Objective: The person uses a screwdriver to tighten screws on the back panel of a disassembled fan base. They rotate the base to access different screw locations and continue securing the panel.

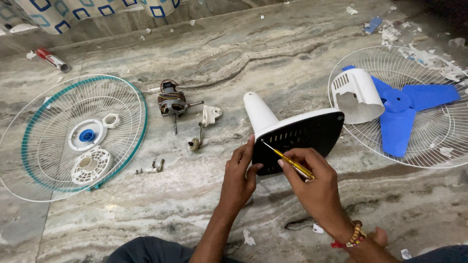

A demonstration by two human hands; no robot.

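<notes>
A white fan base (263, 114) lies tipped on the marble floor, its black slotted underside (304, 139) facing me. My left hand (240, 173) grips the near left edge of that underside, fingers curled on it. My right hand (309, 178) holds a yellow-handled screwdriver (290, 161), whose metal tip touches the upper left of the black underside.
A white fan grille with a teal rim (73, 136) lies at the left, with round white parts on it. The fan motor (171, 103), a bracket (210, 115) and loose screws (151, 168) sit mid-floor. At the right, another grille (438, 141) holds a blue blade (404, 109) and a white motor cover (358, 95).
</notes>
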